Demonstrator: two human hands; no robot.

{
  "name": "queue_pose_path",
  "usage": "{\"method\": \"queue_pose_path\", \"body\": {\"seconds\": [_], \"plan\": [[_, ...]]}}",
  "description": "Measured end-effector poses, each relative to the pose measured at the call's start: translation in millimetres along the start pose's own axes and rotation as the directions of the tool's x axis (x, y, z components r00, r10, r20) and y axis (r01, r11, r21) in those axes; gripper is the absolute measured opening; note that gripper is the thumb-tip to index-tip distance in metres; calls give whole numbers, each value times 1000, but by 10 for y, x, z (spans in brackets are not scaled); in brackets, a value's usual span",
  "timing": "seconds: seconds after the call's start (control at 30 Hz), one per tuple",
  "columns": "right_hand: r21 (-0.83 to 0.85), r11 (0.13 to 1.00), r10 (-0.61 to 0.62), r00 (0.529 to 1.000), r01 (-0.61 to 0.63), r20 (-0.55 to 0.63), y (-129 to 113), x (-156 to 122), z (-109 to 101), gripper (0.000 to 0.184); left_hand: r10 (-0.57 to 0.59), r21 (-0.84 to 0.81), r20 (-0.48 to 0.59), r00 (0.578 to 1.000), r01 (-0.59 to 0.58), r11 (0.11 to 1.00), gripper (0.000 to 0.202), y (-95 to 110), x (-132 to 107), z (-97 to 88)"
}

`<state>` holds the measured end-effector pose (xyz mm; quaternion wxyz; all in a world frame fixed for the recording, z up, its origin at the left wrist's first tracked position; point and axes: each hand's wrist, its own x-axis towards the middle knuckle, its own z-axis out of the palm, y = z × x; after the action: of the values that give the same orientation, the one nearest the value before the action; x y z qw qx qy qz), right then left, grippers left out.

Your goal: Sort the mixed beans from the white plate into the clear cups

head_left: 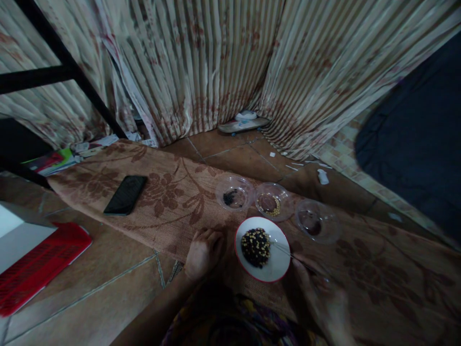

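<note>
A white bowl with a red rim (279,269) stands on the cloth before me, holding a heap of mixed black and pale yellow beans (255,247). My right hand (320,293), blurred, grips slim metal tweezers (283,248) whose tips reach into the bowl beside the heap. Left of the bowl, my left hand (204,252) rests on the cloth with its fingers curled in. Behind the bowl stand three clear plastic cups: one with black beans (234,193), one with yellow beans (271,202), and one with a few dark reddish beans (315,222).
A black phone (126,194) lies on the brown floral cloth (176,206) to the left. A red and white box (39,259) is on the tiled floor. Striped curtains (216,62), a skateboard (243,126) and white scraps (322,177) are beyond; a dark blue covering (418,115) is at right.
</note>
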<state>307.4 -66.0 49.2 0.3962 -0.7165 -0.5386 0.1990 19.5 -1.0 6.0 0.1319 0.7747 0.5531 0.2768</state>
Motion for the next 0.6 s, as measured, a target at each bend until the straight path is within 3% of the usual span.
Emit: {"method": "queue_pose_path", "body": {"seconds": [0.13, 0.6], "plan": [[-14, 999, -46, 999, 47, 26, -17, -16, 14, 35, -6, -9, 6, 1000, 6, 1000, 16, -18, -9, 11], [10, 1000, -29, 999, 29, 26, 41, -26, 90, 36, -2, -16, 5, 1000, 2, 1000, 15, -20, -10, 15]]}}
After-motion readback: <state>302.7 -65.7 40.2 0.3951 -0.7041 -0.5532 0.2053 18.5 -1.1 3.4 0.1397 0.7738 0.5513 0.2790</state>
